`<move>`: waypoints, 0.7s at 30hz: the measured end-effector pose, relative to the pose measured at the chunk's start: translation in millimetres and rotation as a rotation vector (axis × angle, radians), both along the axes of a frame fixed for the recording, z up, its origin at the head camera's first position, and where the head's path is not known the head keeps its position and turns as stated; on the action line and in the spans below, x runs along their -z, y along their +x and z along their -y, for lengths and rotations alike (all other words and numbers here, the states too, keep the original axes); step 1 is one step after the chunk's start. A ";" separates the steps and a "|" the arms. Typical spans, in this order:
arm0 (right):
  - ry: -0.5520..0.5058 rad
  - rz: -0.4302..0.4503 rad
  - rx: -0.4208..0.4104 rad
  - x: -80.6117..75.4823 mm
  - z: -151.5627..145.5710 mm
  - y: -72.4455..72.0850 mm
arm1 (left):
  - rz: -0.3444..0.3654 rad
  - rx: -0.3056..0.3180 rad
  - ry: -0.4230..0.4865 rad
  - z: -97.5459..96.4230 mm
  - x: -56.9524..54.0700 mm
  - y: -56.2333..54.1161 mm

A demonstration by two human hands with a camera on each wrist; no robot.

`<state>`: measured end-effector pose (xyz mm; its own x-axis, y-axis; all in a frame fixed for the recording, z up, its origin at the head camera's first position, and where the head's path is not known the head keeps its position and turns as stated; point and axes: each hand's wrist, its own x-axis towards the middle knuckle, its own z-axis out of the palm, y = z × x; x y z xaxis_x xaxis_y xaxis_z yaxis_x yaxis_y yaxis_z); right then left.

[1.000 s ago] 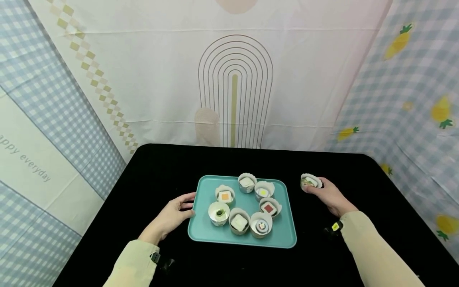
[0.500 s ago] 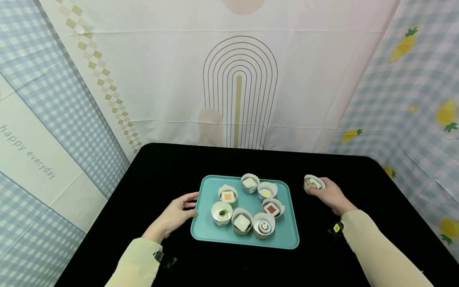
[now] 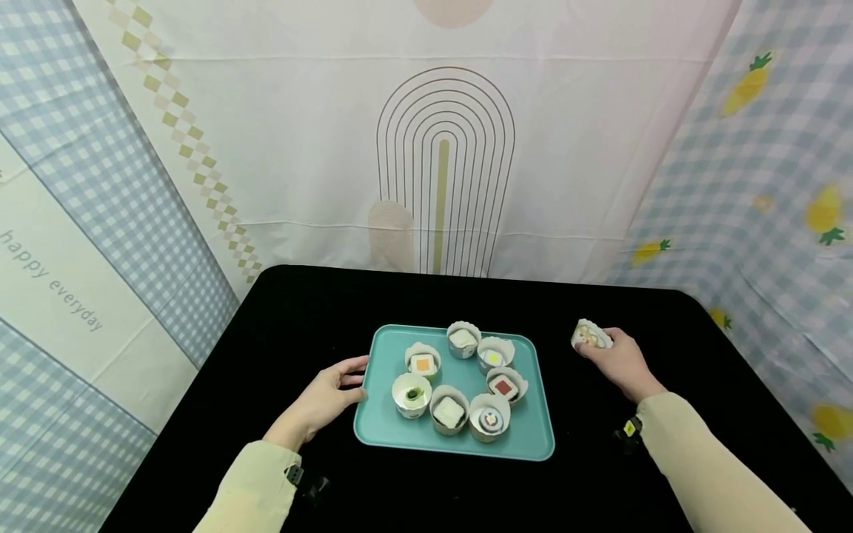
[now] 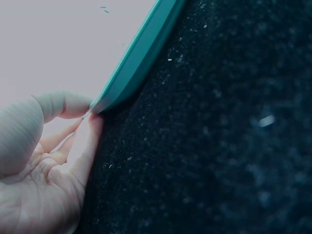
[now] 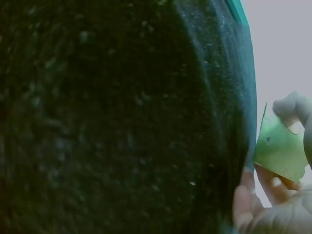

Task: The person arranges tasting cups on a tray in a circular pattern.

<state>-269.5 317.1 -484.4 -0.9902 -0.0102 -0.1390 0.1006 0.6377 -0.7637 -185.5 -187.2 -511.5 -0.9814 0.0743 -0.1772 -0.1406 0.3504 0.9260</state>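
Note:
In the head view, my left hand (image 3: 323,403) pinches the left rim of a turquoise tray (image 3: 381,437) between thumb and fingers; the left wrist view shows the tray's edge (image 4: 131,63) at the fingertips. Beyond the tray's right side, my right hand (image 3: 626,364) holds a paper cake cup (image 3: 580,334), tilted, with a pale filling. From the right wrist view, the thumb and fingers grip the cup's side (image 5: 278,148), which looks greenish there. Several similar cups stand on the tray, among them one with an orange square (image 3: 423,364) and one with a red square (image 3: 503,387).
Black cloth covers the table (image 3: 306,311). A patterned white curtain (image 3: 300,148) hangs behind it, with blue checked cloth (image 3: 706,178) on the right. Other tray cups include a green-centred one (image 3: 412,394) and a blue-ringed one (image 3: 491,420).
My right hand has shifted slightly to the right, and the cup in it has tipped over further. The left hand stays at the tray's rim. The head view has swung a little.

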 end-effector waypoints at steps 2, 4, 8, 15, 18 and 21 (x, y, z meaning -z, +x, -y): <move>0.005 -0.022 0.001 -4.1 -0.2 1.5 | -0.001 0.003 -0.001 0.3 -0.6 0.0; 0.007 -0.052 -0.002 -7.9 0.9 3.3 | 0.000 0.004 0.000 0.7 -1.3 0.2; 0.005 -0.104 -0.021 -16.3 8.9 5.7 | -0.001 0.010 0.005 1.7 -2.3 0.7; -0.005 -0.095 -0.059 -39.5 40.8 7.2 | -0.012 0.003 -0.002 1.1 -1.0 1.0; -0.022 -0.108 -0.099 -47.6 56.9 7.5 | -0.012 0.001 -0.007 0.1 -0.3 0.8; -0.033 -0.128 -0.153 -54.0 73.7 7.7 | -0.015 0.002 -0.007 -0.8 0.3 0.7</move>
<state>-261.8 243.3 -430.5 -0.9864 -0.1641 -0.0095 -0.0943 0.6128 -0.7846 -184.9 -186.4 -511.8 -0.9838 0.0753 -0.1626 -0.1256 0.3574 0.9255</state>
